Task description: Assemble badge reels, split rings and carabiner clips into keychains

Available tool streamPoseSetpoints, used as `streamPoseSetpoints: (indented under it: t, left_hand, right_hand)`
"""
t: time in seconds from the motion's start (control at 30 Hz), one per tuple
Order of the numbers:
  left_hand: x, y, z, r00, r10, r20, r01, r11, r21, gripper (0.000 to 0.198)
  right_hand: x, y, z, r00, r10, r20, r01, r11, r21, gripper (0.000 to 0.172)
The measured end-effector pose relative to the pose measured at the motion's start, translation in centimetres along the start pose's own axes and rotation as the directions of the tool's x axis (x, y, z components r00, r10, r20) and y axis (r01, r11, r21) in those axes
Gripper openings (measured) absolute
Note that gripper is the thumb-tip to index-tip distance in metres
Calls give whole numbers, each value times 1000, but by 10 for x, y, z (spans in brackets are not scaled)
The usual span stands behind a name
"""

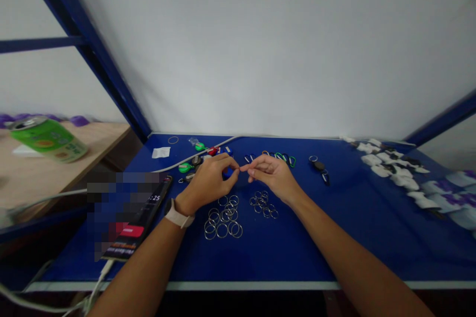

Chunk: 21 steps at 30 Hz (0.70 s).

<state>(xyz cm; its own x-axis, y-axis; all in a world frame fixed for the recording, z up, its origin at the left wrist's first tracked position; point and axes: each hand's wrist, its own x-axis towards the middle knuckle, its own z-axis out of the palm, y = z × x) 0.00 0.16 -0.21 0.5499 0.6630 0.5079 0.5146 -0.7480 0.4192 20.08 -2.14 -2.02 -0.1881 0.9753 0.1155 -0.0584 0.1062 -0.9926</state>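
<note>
Meanwhile | left hand (208, 178) narrow at small blue item (228, 173), hold unclear | right hand (270, 176) narrow, fingertips (244, 168) meeting left's over item | split rings (222, 218) lay just below hands | carabiners (278, 157) lay beyond on blue table (372, 237)

Blue workbench (297, 252) | split key rings (222, 218) | mini carabiners (278, 157) | smartphone (150, 213)

Bright polished metal is seen in the split key rings (223, 218), a smooth, glossy finish is shown by the blue surface (297, 252), and matt paper is seen in the white slip (161, 152).
</note>
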Motion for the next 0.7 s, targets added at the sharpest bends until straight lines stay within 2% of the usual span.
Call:
streamPoseSetpoints:
  t: [0.23,0.37,0.53,0.63,0.7]
  left_hand:
    - [0,-1,0,1000,-10,-25,10,1000,28,10]
    - [2,-6,-3,992,-57,-117,64,996,60,9]
    - [3,-16,-10,938,-191,-288,232,966,114,17]
    - [4,-17,-12,902,-205,-381,277,950,143,33]
    - [4,-17,-13,872,-201,-447,286,949,130,33]
  right_hand:
    - [-1,-1,0,1000,8,0,-8,1000,2,17]
    - [2,2,-2,999,-12,-37,11,999,-32,25]
    - [5,6,-5,974,-103,-200,70,984,-166,35]
    - [3,3,-8,977,-90,-193,39,966,-254,46]
    - [2,0,-9,981,-75,-181,23,961,-276,53]
